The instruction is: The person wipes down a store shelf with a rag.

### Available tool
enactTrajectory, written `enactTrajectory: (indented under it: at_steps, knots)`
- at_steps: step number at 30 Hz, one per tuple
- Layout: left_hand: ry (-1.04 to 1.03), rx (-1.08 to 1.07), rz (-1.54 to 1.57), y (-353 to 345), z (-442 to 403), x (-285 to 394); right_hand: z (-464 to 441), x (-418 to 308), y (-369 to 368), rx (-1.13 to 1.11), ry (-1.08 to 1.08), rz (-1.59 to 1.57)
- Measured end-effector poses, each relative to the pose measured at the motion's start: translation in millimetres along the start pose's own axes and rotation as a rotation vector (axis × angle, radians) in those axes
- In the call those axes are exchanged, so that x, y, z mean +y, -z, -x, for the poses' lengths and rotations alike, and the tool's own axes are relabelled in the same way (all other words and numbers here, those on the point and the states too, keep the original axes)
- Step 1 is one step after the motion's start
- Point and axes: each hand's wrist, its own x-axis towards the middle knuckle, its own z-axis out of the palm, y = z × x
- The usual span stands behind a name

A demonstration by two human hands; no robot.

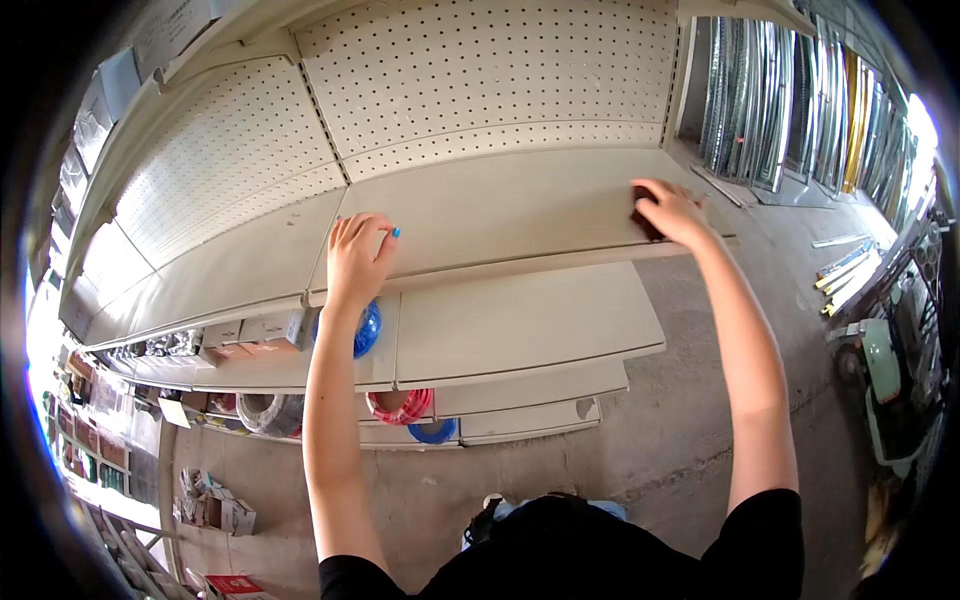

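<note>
A long cream shelf (500, 215) with a perforated back panel (490, 75) stretches before me. Over its left part is my left hand (358, 255), its fingers bent and a small blue thing at a fingertip; whether it grips that thing is unclear. At the shelf's right end, my right hand (676, 212) holds a dark brown object (646, 214) against the shelf top, its fingers wrapped over the object.
Lower shelves carry a blue coil (368, 330), a red coil (402, 404) and boxes (265, 330). Metal strips (745, 110) stand at the back right. A green machine (880, 365) is at right, an open carton (215, 508) on the floor at left.
</note>
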Motion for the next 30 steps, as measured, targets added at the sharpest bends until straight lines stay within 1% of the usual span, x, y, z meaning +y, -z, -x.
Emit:
enactTrajectory:
  at_steps: [1,2,3,4,8,11,13,17,19,22,23,26,29,30]
  knots:
    - [-0.001,0.012,-0.015,3,3,-5,-8,19,1,0.025,-0.088,0.009]
    - [-0.003,0.024,-0.03,5,7,-10,-22,43,-2,0.057,-0.117,-0.018]
    - [-0.002,0.022,-0.034,18,7,-27,-37,51,-8,0.094,-0.146,-0.054]
    - [0.011,0.012,-0.031,22,13,-35,-43,61,-10,0.08,-0.166,-0.068]
    - [0.024,-0.05,-0.016,37,26,-50,-65,46,-15,0.059,-0.246,-0.033]
    - [-0.019,-0.083,-0.041,45,31,-50,-85,11,-34,0.051,-0.131,-0.064]
    - [-0.045,-0.068,-0.042,48,33,-48,-70,-54,-27,0.003,-0.048,0.023]
    - [-0.045,-0.031,0.005,51,37,-47,-67,-170,-57,-0.039,0.216,0.003]
    - [-0.054,-0.031,0.011,53,37,-48,-55,-225,-69,-0.084,0.388,-0.038]
    - [-0.071,0.018,0.046,53,28,-47,-24,-292,-81,-0.138,0.559,-0.016]
    - [-0.075,0.022,0.055,52,25,-46,-14,-303,-80,-0.152,0.616,0.005]
    - [-0.089,0.021,0.08,47,18,-42,-9,-302,-91,-0.071,0.69,-0.104]
    - [-0.105,-0.016,0.101,40,13,-41,-10,-281,-82,-0.122,0.711,-0.161]
    - [-0.103,-0.041,0.108,37,13,-42,-13,-269,-82,-0.082,0.707,-0.196]
